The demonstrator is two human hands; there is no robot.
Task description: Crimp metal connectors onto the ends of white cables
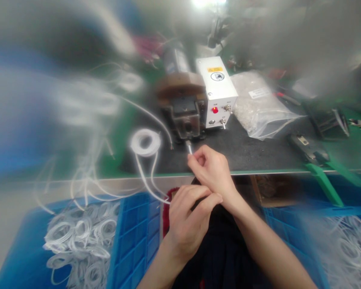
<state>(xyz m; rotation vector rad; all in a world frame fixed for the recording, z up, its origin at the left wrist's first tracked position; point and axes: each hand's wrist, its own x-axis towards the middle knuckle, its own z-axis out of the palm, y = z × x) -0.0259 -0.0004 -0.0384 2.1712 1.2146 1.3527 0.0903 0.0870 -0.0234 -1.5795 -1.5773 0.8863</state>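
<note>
My right hand [212, 166] pinches the end of a white cable [190, 149] between thumb and fingers. A pale tip points at the front of a small dark bench machine [186, 116] with a clear guard; whether it touches the machine I cannot tell. Below, my left hand [188, 220] is curled, its fingertips near the right wrist, with white cable [144, 172] running into it. That cable leads up to a coil [146, 142] lying on the black mat [252, 154]. Another cable's stripped end [171, 144] lies left of the machine.
A white control box [218, 92] with a lit red button adjoins the machine. Right of it lie a clear bag [255, 104] of small parts and a green-handled crimping tool [321, 176]. Blue crates [134, 237] with coiled cables stand below the bench edge on both sides.
</note>
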